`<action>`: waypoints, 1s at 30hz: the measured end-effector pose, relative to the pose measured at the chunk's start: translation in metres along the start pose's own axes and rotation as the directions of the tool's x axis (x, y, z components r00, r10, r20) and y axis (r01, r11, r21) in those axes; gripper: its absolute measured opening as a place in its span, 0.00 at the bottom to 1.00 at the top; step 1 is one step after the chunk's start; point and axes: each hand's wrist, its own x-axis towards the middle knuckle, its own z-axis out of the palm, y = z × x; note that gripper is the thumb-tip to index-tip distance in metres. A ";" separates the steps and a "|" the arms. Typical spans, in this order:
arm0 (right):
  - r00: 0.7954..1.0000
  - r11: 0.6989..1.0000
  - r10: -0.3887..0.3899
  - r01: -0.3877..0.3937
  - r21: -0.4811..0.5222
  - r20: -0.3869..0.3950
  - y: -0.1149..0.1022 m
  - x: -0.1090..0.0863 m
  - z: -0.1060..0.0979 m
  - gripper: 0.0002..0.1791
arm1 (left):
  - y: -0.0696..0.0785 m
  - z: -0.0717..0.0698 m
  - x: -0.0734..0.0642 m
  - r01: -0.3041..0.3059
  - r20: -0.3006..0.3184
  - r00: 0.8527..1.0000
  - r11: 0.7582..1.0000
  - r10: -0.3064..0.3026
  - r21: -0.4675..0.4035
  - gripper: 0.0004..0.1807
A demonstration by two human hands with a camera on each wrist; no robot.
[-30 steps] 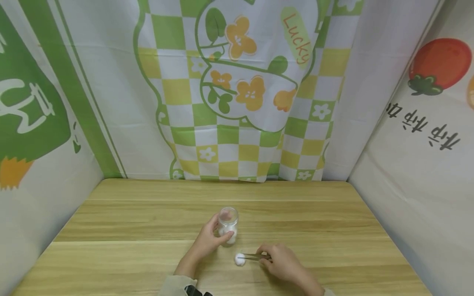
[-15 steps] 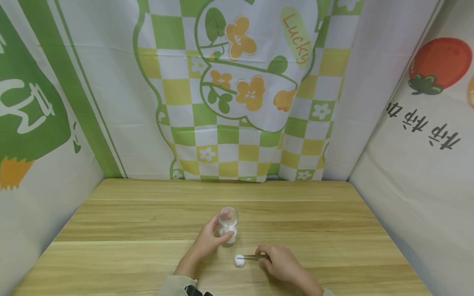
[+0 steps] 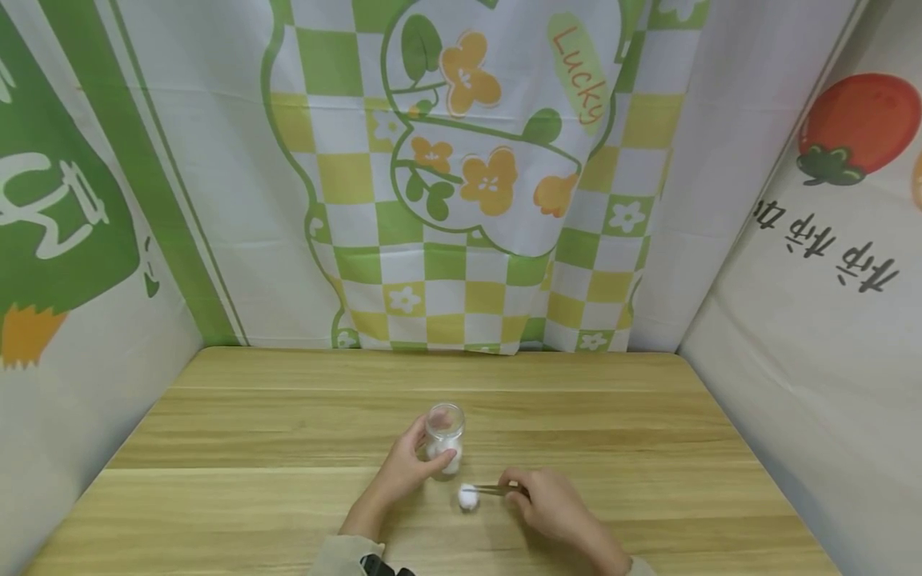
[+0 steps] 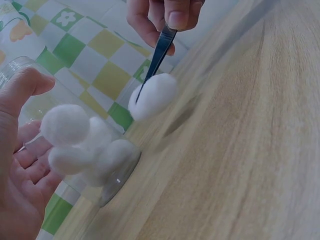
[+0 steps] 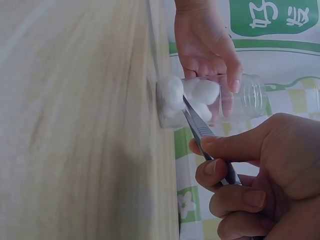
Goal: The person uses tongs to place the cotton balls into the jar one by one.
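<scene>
A clear glass jar (image 3: 452, 438) stands upright and uncapped on the table. Several white cotton balls (image 4: 68, 125) lie in its lower part. My left hand (image 3: 405, 472) holds the jar from the left, thumb across the near side and the other fingers behind the glass. To the right, my right hand (image 3: 553, 504) pinches metal tweezers (image 3: 495, 489), whose tips grip one more cotton ball (image 3: 468, 498) in front of the jar. In the left wrist view this ball hangs slightly above the wood, apart from its shadow.
The wooden table (image 3: 288, 424) stretches out around both hands. A green-and-yellow checked curtain (image 3: 442, 264) hangs behind its far edge, and printed cloth (image 3: 807, 336) closes off the right side.
The tweezers have closed on the cotton ball, which has risen a little from the table with my right hand. My left hand and the jar have stayed in place.
</scene>
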 end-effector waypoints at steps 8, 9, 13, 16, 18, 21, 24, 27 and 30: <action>1.000 0.996 0.022 -0.023 0.087 0.016 -0.001 -0.001 -0.007 0.08 | -0.003 0.001 0.001 -0.016 0.000 1.000 1.000 0.016 0.007 0.32; 0.999 0.994 0.026 -0.028 0.102 0.020 -0.001 -0.001 -0.009 0.08 | -0.003 0.000 0.001 -0.018 0.003 1.000 1.000 0.018 0.010 0.32; 0.999 0.991 0.033 -0.035 0.128 0.013 -0.003 -0.001 -0.015 0.08 | -0.003 0.000 0.001 -0.023 0.009 1.000 1.000 0.023 0.012 0.32; 0.999 0.991 0.032 -0.033 0.130 0.008 -0.005 0.000 -0.019 0.09 | -0.003 0.000 0.001 -0.019 0.009 1.000 1.000 0.019 0.011 0.33; 1.000 0.991 0.015 -0.014 0.131 -0.001 -0.005 0.001 -0.022 0.09 | -0.003 0.000 0.001 -0.019 0.010 1.000 1.000 0.018 0.012 0.33; 1.000 0.989 -0.001 0.004 0.145 -0.021 -0.006 0.003 -0.025 0.09 | -0.002 0.000 0.001 -0.019 0.015 1.000 1.000 0.019 0.013 0.34; 0.999 0.988 -0.020 0.027 0.151 -0.049 -0.007 0.004 -0.028 0.09 | -0.002 -0.001 0.000 -0.019 0.016 1.000 1.000 0.019 0.009 0.33; 0.997 0.989 -0.028 0.038 0.146 -0.070 -0.009 0.006 -0.033 0.09 | -0.001 0.000 0.000 -0.015 0.012 1.000 1.000 0.015 0.004 0.34; 0.995 0.989 -0.044 0.056 0.141 -0.085 -0.012 0.007 -0.039 0.09 | -0.001 0.000 0.000 -0.014 0.009 1.000 1.000 0.014 0.007 0.35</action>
